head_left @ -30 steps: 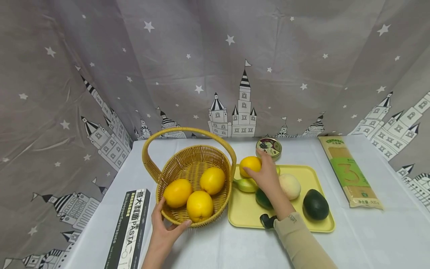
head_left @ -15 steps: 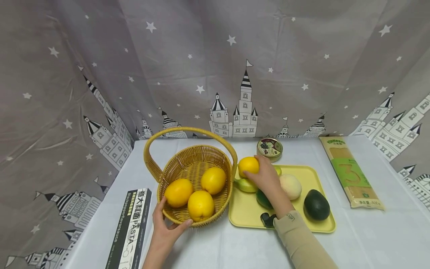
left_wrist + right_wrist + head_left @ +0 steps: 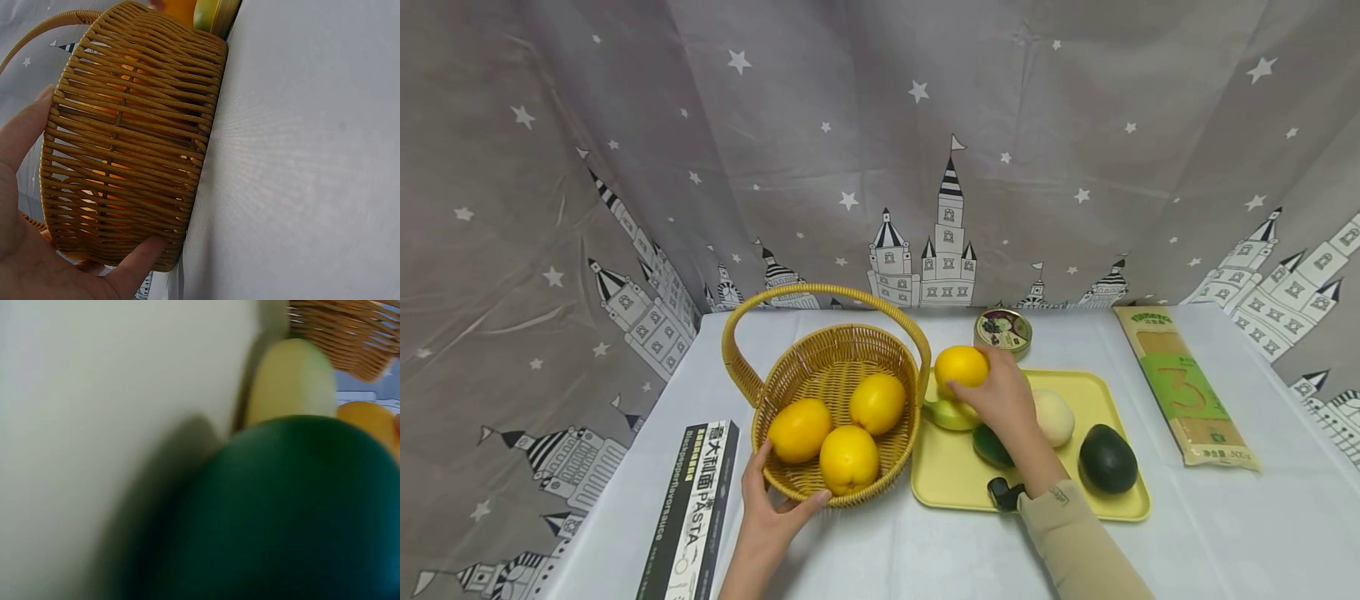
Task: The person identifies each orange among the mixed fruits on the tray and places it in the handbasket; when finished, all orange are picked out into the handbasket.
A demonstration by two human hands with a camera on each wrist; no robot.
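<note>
My left hand (image 3: 771, 512) grips the near left rim of a round wicker basket (image 3: 831, 346) with a tall handle. Thumb and fingers spread along the woven wall (image 3: 137, 131) in the left wrist view. Three yellow-orange fruits (image 3: 877, 403) lie inside. Over the far left corner of a yellow tray (image 3: 947, 487), my right hand (image 3: 1000, 392) holds another yellow-orange fruit (image 3: 962, 367) between thumb and fingers. Just below it lies a banana (image 3: 951, 415). A dark green fruit (image 3: 991, 447), partly under my right wrist, fills much of the right wrist view (image 3: 281, 519).
The tray also bears a pale round fruit (image 3: 1054, 417) and a dark avocado (image 3: 1107, 460). Behind it stands a round tin (image 3: 1003, 332). A noodle packet (image 3: 1186, 387) lies right, a pasta box (image 3: 688, 508) left. A grey curtain (image 3: 880, 125) closes off the back.
My right hand and the fruit it holds shifted slightly left, then slightly back to the right and upward. The left hand and basket stay in place.
</note>
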